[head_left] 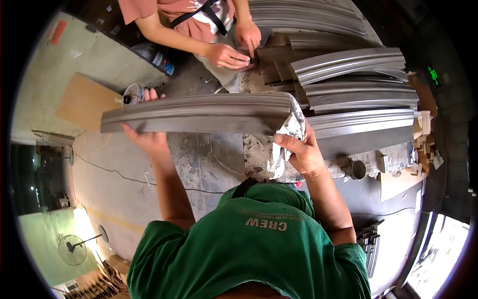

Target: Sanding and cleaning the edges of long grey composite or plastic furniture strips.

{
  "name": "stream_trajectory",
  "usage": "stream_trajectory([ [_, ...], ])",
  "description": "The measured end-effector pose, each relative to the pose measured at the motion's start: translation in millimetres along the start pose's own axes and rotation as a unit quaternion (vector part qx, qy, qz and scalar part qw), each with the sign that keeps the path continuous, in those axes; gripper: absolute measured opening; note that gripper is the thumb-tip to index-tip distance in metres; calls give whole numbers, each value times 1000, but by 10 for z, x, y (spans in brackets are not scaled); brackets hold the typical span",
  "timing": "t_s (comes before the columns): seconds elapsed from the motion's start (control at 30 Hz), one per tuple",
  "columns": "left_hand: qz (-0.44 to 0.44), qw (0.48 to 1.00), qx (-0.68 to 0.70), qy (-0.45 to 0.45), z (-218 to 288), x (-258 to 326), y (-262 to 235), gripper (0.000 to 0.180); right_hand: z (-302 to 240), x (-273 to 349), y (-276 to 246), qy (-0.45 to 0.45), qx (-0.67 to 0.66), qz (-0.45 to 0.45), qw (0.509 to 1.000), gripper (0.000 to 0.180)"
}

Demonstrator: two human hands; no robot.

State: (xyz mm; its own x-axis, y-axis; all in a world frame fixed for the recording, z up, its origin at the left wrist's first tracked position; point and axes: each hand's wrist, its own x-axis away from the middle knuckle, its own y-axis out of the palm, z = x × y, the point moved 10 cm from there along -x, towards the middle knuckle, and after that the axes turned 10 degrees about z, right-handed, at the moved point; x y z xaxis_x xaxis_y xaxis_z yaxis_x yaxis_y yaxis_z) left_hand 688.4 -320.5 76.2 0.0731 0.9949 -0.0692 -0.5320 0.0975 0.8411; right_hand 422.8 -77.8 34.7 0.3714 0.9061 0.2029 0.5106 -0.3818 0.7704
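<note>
A long grey profiled moulding strip is held up level across my front. My left hand grips it near its left end, thumb along the near edge and fingertips showing past the far edge. At the other end, my right hand is closed on a crumpled white cloth, which wraps the strip's right end and hangs down below it. The strip hides part of my left hand's fingers. Just right of my right hand lie similar grey strips, stacked on a worn workbench.
Across the bench's far left corner, a co-worker in a pink shirt has both hands together over a small thing. A clear plastic cup stands beyond my strip. A short metal tube sits at the bench's near edge. A cable crosses the floor.
</note>
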Motion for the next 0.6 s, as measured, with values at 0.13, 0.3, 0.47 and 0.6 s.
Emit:
stream_trajectory([
  [0.13,-62,997,10,-34,-255,351,233,68,39,121,-32,94,-33,78,992,47],
  [0.3,-136,989,43,-39,-79,367,709,58,131,127,-225,12,206,53,977,50],
  [0.47,-206,979,-8,1,194,386,1050,66,252,211,-320,9,-188,-45,981,49],
  [0.6,-220,972,-73,32,256,420,1103,69,211,205,-251,-18,-14,11,1000,50],
])
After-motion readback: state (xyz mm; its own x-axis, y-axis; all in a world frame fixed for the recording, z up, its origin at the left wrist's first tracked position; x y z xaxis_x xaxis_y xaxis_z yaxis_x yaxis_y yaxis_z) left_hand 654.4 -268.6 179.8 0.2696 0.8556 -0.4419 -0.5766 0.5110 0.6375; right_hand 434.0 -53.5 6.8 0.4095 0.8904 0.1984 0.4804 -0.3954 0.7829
